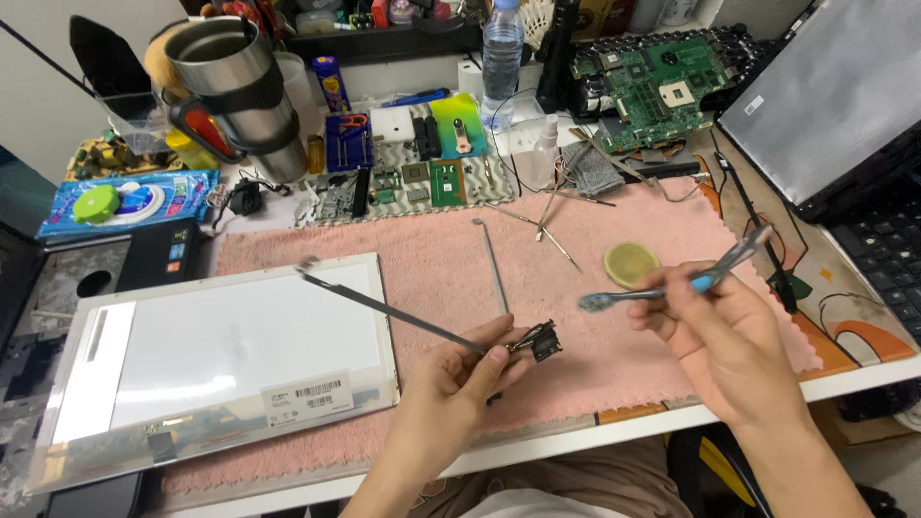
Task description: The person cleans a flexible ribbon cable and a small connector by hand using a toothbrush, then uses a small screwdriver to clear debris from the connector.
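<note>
The left hand (451, 369) pinches a thin metal hinge bar (384, 307) slanting up-left; the right hand (724, 331) grips a toothbrush (662, 288), bristles pointing left.

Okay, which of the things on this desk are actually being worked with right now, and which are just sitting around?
In use:
- left hand gripping a long metal hinge bracket
- right hand holding a toothbrush, bristles toward the hinge end

Lying about:
- display panel on the pink towel
- second metal strip
- round yellow tin
- green circuit board
- steel tumbler
- water bottle
</note>
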